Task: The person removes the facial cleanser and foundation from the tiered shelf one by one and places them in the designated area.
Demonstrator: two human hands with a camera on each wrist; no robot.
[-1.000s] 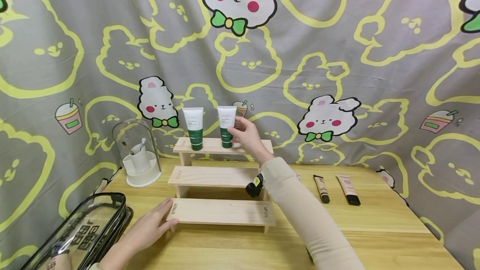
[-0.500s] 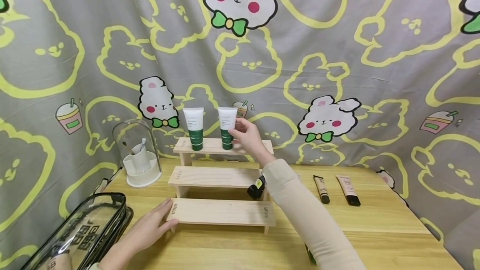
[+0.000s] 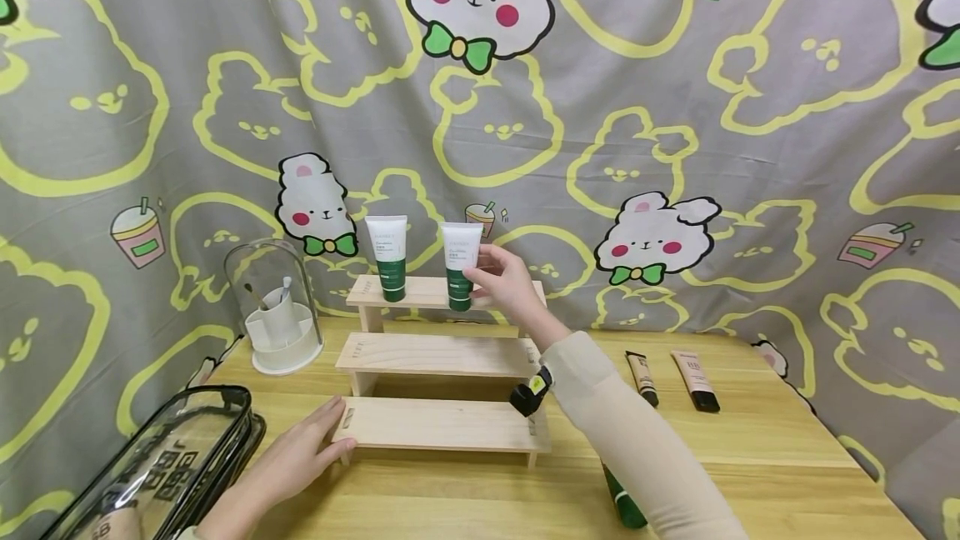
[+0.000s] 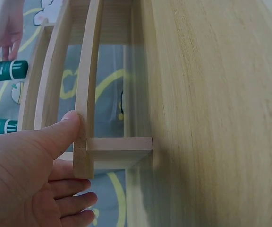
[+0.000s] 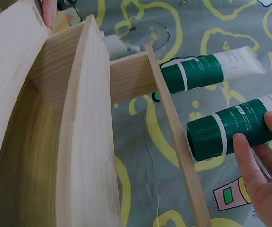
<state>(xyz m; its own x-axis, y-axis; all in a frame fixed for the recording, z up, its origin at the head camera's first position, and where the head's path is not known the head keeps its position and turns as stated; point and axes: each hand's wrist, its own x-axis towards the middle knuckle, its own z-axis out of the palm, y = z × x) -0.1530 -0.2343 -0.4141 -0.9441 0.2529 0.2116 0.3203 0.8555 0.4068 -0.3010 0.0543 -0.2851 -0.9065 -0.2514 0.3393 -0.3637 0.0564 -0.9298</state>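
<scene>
Currently, the right hand (image 3: 510,282) is holding a white-and-green plastic squeeze tube (image 3: 457,263) pinched in its fingers from the right, long axis near upright, at the pale wooden top shelf's (image 3: 423,292) front edge, the left hand (image 3: 296,452) resting farther off.

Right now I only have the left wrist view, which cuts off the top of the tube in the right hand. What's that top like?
Observer: The held tube has a white top with a flat edge.
Operator: Anything to the left of the left hand?
Observer: A clear bag with black trim.
Operator: And by the right sleeve?
Observer: A green tube lies on the table, partly hidden by the sleeve.
</scene>
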